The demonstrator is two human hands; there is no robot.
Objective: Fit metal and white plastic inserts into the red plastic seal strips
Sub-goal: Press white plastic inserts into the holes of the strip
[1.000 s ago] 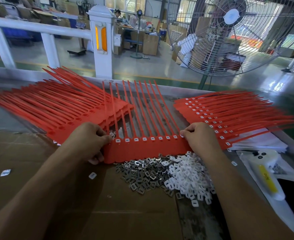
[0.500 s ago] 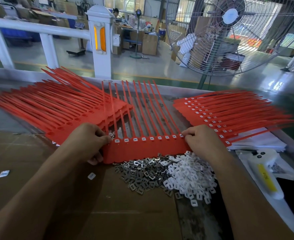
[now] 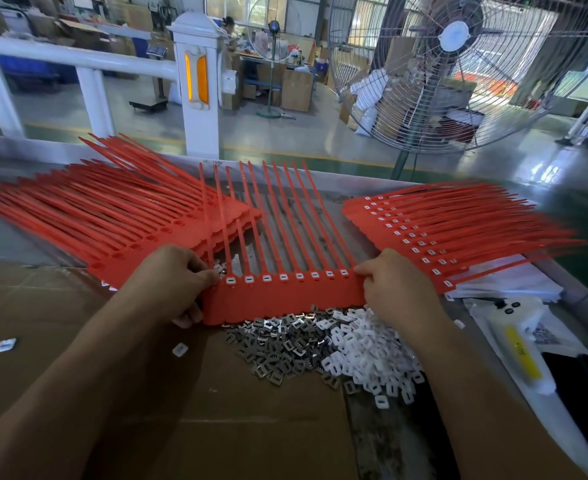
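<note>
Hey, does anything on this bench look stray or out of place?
Yes. Two white inserts lie alone on the cardboard, one near the left forearm and one further left, apart from the white insert pile.

A red seal strip sheet (image 3: 285,299) lies flat in the middle, its tails fanning away, with white inserts seated in the row of sockets along its band. To the left, a stack of red strips (image 3: 112,220) shows open, unfilled sockets; to the right, a second stack (image 3: 441,230) carries white inserts, though blur hides some. Just in front of the middle sheet, a heap of grey metal inserts (image 3: 278,344) touches a heap of white plastic inserts (image 3: 365,351).
</note>
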